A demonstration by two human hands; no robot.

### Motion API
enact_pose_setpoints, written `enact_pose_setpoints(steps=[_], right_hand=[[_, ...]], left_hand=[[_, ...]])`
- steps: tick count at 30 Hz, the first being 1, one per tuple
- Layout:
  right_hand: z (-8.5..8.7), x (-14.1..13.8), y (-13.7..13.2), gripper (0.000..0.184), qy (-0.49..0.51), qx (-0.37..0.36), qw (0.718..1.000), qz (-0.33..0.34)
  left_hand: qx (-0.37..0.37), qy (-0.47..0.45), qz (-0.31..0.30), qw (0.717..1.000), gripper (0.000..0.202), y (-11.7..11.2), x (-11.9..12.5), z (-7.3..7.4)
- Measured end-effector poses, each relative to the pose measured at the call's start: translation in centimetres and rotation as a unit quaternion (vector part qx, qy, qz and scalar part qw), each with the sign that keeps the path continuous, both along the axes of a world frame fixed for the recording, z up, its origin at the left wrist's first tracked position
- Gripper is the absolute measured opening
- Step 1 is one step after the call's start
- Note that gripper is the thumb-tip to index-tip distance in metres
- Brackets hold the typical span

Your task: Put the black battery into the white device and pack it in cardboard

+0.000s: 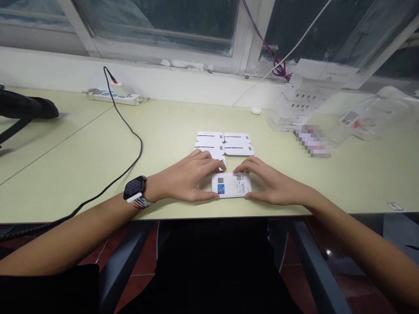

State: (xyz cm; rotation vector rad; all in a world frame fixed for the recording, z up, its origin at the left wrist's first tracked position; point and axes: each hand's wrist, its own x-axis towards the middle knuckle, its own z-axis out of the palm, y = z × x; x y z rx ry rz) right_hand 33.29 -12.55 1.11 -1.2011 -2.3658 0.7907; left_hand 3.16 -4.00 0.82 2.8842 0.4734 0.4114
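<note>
A small white device (pixel 231 185) with printed labels and a blue sticker lies flat near the front edge of the pale green table (pixel 81 165). My left hand (pixel 188 176) grips its left end with curled fingers; a dark smartwatch sits on that wrist. My right hand (pixel 268 181) grips its right end, thumb and fingers pinching the edges. Just behind the hands lie several identical white devices (pixel 225 143), face down in a tight block.
A white power strip (pixel 113 95) sits at the back left, its black cable (pixel 131 131) running across the table and off the front. Stacked white boxes (pixel 299 107), a clear plastic bag (pixel 376 113) and a small white puck (pixel 255 110) stand at the back right. A dark object (pixel 26 107) lies far left.
</note>
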Motion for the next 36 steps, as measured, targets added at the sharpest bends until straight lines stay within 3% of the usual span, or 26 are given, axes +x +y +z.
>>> enact_pose_setpoints(steps=[2, 8, 11, 14, 17, 24, 31, 36], right_hand=[[0.1, 0.0, 0.0, 0.057, -0.006, 0.005, 1.0, -0.002], [-0.7, 0.1, -0.6, 0.075, 0.023, 0.049, 0.997, -0.054], [-0.9, 0.0, -0.7, 0.054, 0.02, 0.018, 0.996, -0.086], [-1.1, -0.2, -0.7, 0.026, 0.019, -0.023, 0.996, -0.086], [-1.5, -0.2, -0.7, 0.018, 0.025, -0.031, 0.996, -0.076], [-1.6, 0.1, -0.9, 0.021, 0.022, 0.001, 0.998, -0.055], [-1.1, -0.3, -0.7, 0.04, 0.041, 0.001, 0.999, -0.014], [-1.6, -0.3, -0.6, 0.041, 0.044, 0.052, 0.998, 0.006]], left_hand=[[-0.025, 0.002, 0.006, 1.0, 0.065, -0.1, 0.1, -0.3], [-0.168, -0.02, 0.046, 0.984, 0.051, -0.8, 0.8, -0.5], [-0.228, -0.02, 0.043, 0.973, 0.049, -0.9, 0.9, -0.3], [-0.22, -0.03, 0.025, 0.975, 0.044, -1.0, 0.8, -0.1], [-0.199, -0.03, 0.008, 0.98, 0.037, -1.0, 0.7, -0.1], [-0.139, -0.027, -0.014, 0.99, 0.027, -0.7, 0.7, -0.4], [-0.175, -0.033, -0.032, 0.983, 0.038, -0.3, 0.7, 0.2], [-0.139, -0.039, -0.043, 0.989, 0.035, -0.3, 0.6, 0.1]])
